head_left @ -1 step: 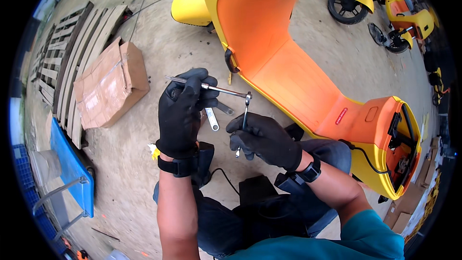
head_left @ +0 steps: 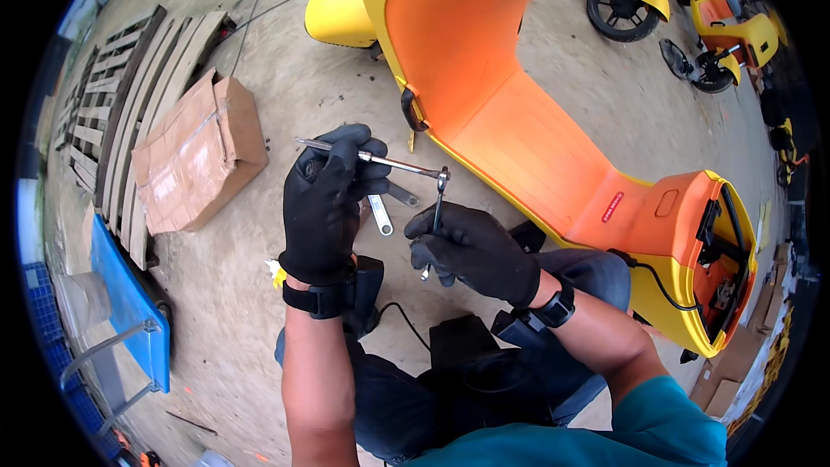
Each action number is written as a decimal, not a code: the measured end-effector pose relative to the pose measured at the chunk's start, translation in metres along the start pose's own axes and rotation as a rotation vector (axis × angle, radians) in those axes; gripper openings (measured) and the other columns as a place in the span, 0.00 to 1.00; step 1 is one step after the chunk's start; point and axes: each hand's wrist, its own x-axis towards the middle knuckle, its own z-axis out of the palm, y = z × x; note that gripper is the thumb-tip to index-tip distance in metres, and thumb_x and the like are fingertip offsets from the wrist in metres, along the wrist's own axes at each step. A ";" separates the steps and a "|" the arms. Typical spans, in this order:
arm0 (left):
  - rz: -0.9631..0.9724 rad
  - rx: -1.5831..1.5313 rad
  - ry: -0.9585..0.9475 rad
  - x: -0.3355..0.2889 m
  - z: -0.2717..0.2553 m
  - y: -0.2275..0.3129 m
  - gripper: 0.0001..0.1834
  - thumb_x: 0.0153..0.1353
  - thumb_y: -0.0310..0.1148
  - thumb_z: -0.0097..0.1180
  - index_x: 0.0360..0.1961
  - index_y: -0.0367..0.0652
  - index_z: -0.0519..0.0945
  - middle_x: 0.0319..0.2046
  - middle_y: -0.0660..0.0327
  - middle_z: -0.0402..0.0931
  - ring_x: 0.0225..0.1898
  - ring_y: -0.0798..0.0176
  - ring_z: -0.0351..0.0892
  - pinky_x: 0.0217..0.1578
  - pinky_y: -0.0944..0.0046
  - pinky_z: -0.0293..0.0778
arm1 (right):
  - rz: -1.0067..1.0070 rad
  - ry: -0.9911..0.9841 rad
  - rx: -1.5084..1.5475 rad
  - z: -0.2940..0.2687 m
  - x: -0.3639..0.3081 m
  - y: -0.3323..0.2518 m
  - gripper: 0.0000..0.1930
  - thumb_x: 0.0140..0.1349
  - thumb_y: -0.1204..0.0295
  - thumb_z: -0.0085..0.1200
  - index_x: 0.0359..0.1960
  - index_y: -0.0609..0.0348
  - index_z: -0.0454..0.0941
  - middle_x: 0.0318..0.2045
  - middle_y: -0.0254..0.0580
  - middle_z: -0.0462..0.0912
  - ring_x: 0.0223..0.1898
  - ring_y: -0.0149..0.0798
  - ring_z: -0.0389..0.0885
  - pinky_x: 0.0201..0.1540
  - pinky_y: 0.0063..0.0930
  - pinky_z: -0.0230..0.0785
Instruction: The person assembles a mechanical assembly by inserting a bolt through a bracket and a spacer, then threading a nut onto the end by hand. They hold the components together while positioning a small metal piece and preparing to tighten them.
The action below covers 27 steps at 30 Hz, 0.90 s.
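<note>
My left hand (head_left: 320, 216), in a black glove, is closed round a slim metal rod (head_left: 399, 163) that points up-left to right. My gloved right hand (head_left: 475, 246) grips a small ring wrench (head_left: 438, 206), held nearly upright; its ring end sits at the rod's right tip, and its lower end shows beneath my fingers. Beside my left fingers, the ends of a silver wrench (head_left: 380, 215) and a dark grey flat tool (head_left: 403, 195) stick out. Whether my left hand holds these or they lie beyond it, I cannot tell.
An orange and yellow scooter body (head_left: 527, 138) stands close on the right, its rear compartment open. At left are a cardboard box (head_left: 194, 156), wooden pallets (head_left: 117, 112) and a blue trolley (head_left: 134, 303). More yellow scooters (head_left: 627, 4) stand at the far right. A black cable (head_left: 406, 316) curves near my legs.
</note>
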 end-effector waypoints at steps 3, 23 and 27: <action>-0.009 -0.042 -0.027 0.001 -0.002 -0.005 0.16 0.70 0.34 0.52 0.51 0.31 0.76 0.39 0.52 0.81 0.35 0.64 0.81 0.35 0.67 0.80 | -0.074 0.053 -0.135 -0.002 0.001 0.004 0.08 0.69 0.73 0.51 0.46 0.62 0.76 0.29 0.34 0.82 0.24 0.22 0.75 0.26 0.19 0.68; -0.122 -0.124 -0.095 0.001 0.000 -0.014 0.17 0.71 0.39 0.50 0.48 0.34 0.76 0.36 0.54 0.80 0.31 0.65 0.81 0.32 0.70 0.80 | -0.465 0.250 -0.554 -0.011 0.007 0.015 0.08 0.63 0.75 0.54 0.42 0.64 0.75 0.29 0.50 0.79 0.29 0.49 0.79 0.32 0.37 0.71; -0.101 -0.106 -0.103 0.002 -0.001 -0.015 0.16 0.71 0.39 0.51 0.48 0.34 0.76 0.36 0.55 0.79 0.30 0.65 0.80 0.32 0.70 0.79 | -0.481 0.248 -0.585 -0.013 0.007 0.016 0.09 0.63 0.75 0.55 0.43 0.63 0.75 0.30 0.51 0.79 0.29 0.49 0.80 0.33 0.38 0.71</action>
